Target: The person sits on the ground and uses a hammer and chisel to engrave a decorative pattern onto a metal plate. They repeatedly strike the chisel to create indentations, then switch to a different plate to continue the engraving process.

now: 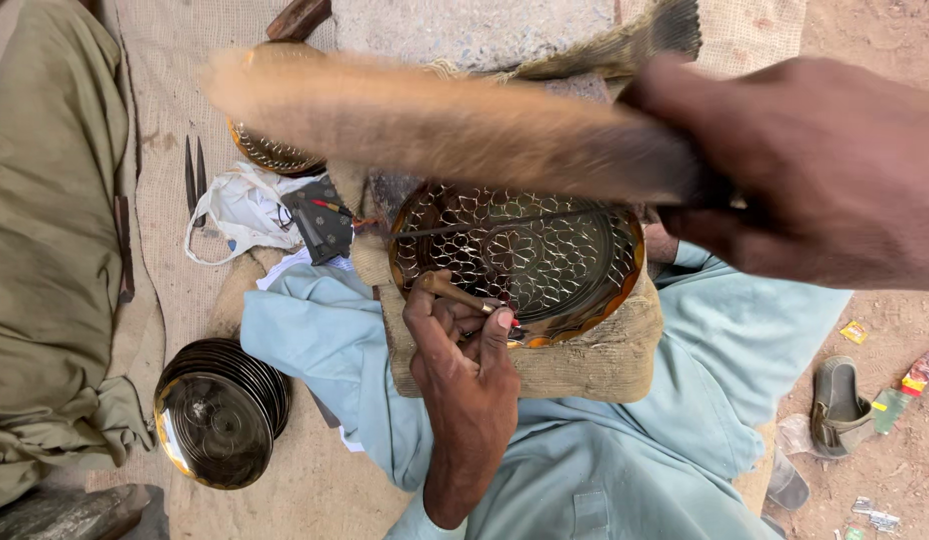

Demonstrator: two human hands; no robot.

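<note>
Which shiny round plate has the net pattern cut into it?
The round brass plate on the burlap cushion, under both hands; the stacked dark plates on the ground look uncut.

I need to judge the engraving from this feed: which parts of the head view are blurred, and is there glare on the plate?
Head view: the right hand and its wooden mallet are motion-blurred; the left hand, its chisel and the patterned brass plate are sharp; light is soft, with only mild sheen on the plate's rim.
</note>
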